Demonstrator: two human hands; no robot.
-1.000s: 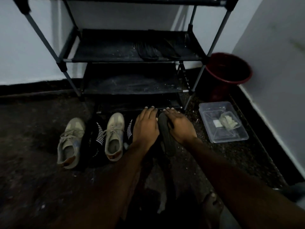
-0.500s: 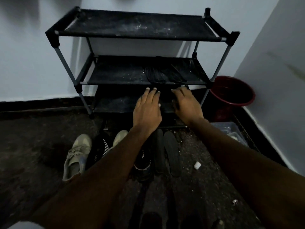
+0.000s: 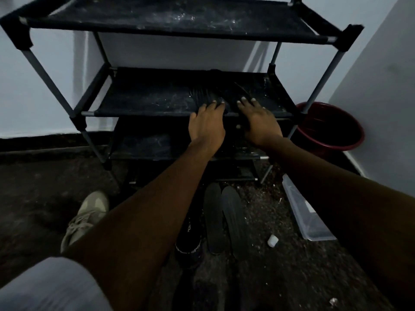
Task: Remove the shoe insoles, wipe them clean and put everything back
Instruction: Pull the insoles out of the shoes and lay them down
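Seemingly fetching from middle shelf of black fabric shoe rack (image 3: 146, 102): left hand (image 3: 205, 126), right hand (image 3: 260, 122) flat, straight-fingered, touching dark flat pair (image 3: 199, 95), gripping nothing. Black foam insoles (image 3: 213, 216) on floor before rack. Next, likely: grasp, lift.

Shoe rack (image 3: 143, 104) at 12 o'clock, back to wall (image 3: 45, 86). Pair of flat items (image 3: 202, 95) on middle shelf, right of centre. Left hand (image 3: 206, 126) and right hand (image 3: 260, 124) side by side at that shelf's front edge, fingertips at items. Bucket (image 3: 330, 129) at 3 o'clock, beside rack's right leg. Two insoles (image 3: 213, 218) at 6 o'clock, on floor before rack, side by side. Shoe (image 3: 188, 241) just left of insoles. Sneaker (image 3: 85, 216) at 8 o'clock. Container (image 3: 310, 221) at 4 o'clock; small scrap (image 3: 272, 240) between it and insoles.
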